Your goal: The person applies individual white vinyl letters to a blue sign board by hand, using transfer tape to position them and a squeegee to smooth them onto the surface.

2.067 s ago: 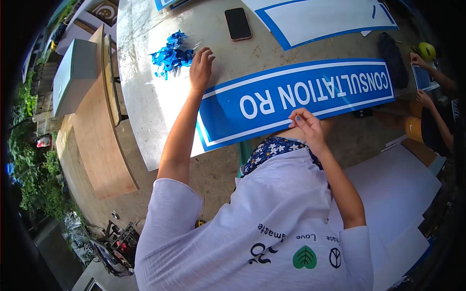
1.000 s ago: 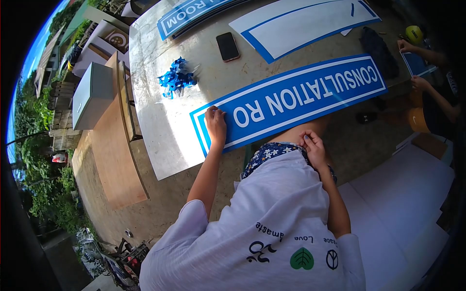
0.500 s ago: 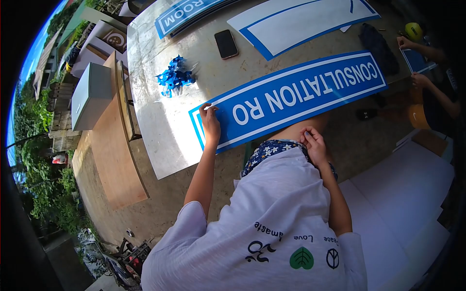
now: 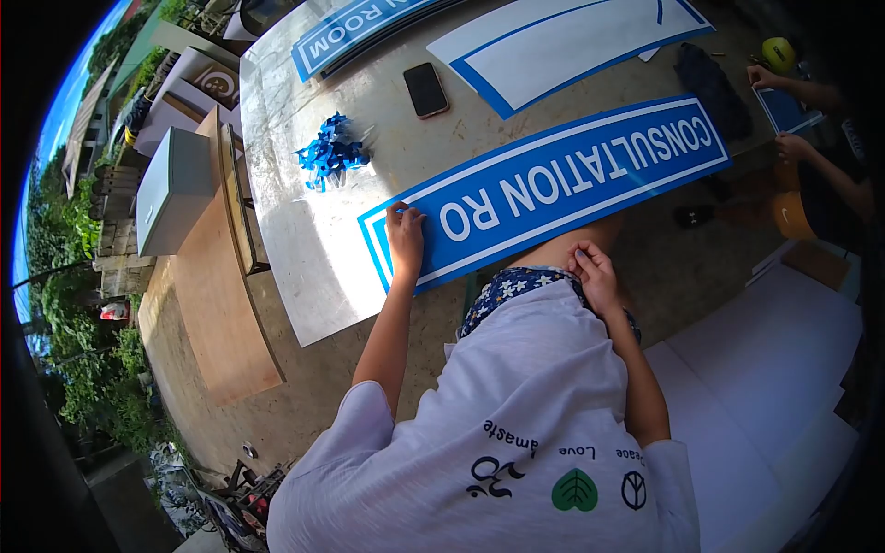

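Note:
A long blue sign (image 4: pixel 590 175) with a white border and the letters "CONSULTATION RO" lies on the table edge, upside down to me. My left hand (image 4: pixel 406 241) rests on its left end, fingers bent and drawn together against the blue face; anything between the fingertips is hidden. Close to my lap, by the sign's lower edge, my right hand (image 4: pixel 595 276) is closed in a pinch, and what it may hold is too small to name. A pile of curled blue strips (image 4: pixel 330 155) sits beyond my left hand.
A phone (image 4: pixel 426 90) lies behind the sign. Beyond it are stacked blue signs (image 4: pixel 355 35) and a white panel with blue edging (image 4: pixel 572 55). On the right, another person's hands (image 4: pixel 784 143) hold a small blue panel. White sheets (image 4: pixel 737 405) lie at lower right.
My left hand has shifted slightly right on the sign, its fingers curling differently. The right hand stays almost in place. The view has shifted a little.

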### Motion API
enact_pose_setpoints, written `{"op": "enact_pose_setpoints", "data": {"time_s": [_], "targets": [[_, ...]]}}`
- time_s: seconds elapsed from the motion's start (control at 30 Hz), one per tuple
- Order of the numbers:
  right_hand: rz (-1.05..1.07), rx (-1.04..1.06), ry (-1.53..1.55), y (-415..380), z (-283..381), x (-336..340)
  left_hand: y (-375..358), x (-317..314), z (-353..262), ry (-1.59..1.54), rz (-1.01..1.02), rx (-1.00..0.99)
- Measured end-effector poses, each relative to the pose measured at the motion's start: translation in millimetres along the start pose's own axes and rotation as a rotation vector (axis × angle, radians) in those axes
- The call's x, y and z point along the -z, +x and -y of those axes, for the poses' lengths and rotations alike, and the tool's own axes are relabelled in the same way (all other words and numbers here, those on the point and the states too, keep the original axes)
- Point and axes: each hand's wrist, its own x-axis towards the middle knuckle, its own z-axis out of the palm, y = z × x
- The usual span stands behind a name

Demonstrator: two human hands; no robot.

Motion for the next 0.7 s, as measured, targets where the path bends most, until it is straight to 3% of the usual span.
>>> {"op": "enact_pose_setpoints", "data": {"time_s": [0.17, 0.7], "targets": [[-0.002, -0.011, 0.016, -1, 1, 1, 2, -4, 2, 0.142, -0.03, -0.097], [0.006, -0.021, 0.048, 1, -2, 5, 9, -7, 20, -0.06, 0.074, -0.062]]}}
